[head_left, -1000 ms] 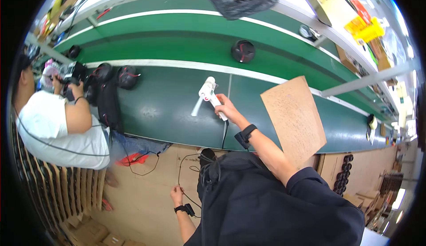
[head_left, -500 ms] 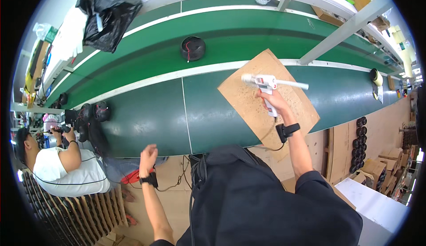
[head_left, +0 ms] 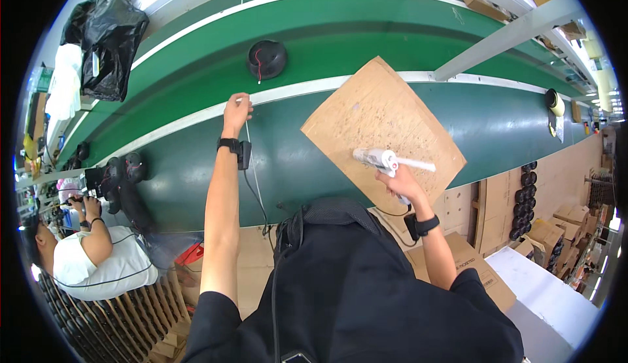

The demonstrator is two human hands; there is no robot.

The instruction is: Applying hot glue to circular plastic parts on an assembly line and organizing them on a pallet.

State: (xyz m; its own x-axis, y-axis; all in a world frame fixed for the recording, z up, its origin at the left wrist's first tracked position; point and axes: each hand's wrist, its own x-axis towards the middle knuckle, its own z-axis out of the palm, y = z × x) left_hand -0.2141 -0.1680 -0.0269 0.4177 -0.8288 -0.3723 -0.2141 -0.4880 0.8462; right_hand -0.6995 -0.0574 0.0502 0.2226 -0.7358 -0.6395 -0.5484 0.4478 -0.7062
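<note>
My right hand (head_left: 402, 185) is wrapped round the handle of a white glue gun (head_left: 376, 158), with a pale glue stick (head_left: 417, 164) jutting from its back end. The gun is over a speckled brown cardboard sheet (head_left: 353, 111) on the green bench, its nozzle towards the left. Out over the bench's white divider strip, my left hand (head_left: 238, 109) is open and holds nothing, its fingers slightly bent. Just beyond it, a round black housing (head_left: 267, 60) with a red wire lies on the green belt, apart from the fingers.
A person in a white top (head_left: 98, 261) works at the left beside several black round parts (head_left: 124, 170). A grey post (head_left: 504, 45) rises at the right of the belt. A tape roll (head_left: 556, 103) stands far right. A black plastic bag (head_left: 111, 42) hangs at the upper left.
My left hand has moved from the bench's near edge forward towards the black housing. My right hand has brought the glue gun down nearer to me, still holding it. The view has shifted somewhat.
</note>
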